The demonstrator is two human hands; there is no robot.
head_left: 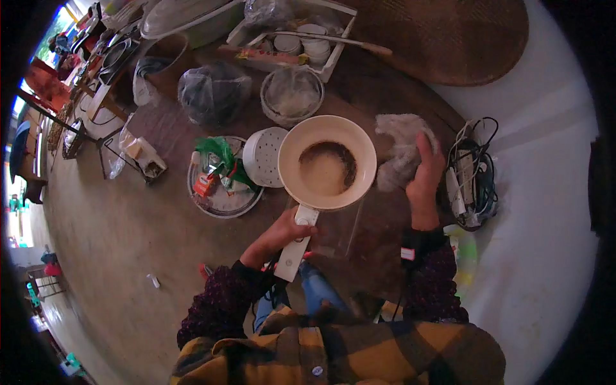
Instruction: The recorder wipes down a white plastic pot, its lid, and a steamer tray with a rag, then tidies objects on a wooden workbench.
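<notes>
My left hand (281, 232) is closed around the white handle of an electric cooking pot (363, 154). The cream pot tilts so its inside shows, with a dark brown burnt ring around a paler patch on the bottom. To its right, my right hand (426, 179) grips a fluffy pale grey cloth (403, 144), which is apart from or barely beside the rim. A white steamer insert with holes (264, 159) stands left of the pot, partly hidden by it.
Left of the steamer insert lies a round tray (224, 210) with a green bag and small packets. Behind are a plastic-covered bowl (292, 115), a black bundle in plastic (215, 93) and a white crate (343, 42). A basket of cables (473, 218) sits right, by the white wall.
</notes>
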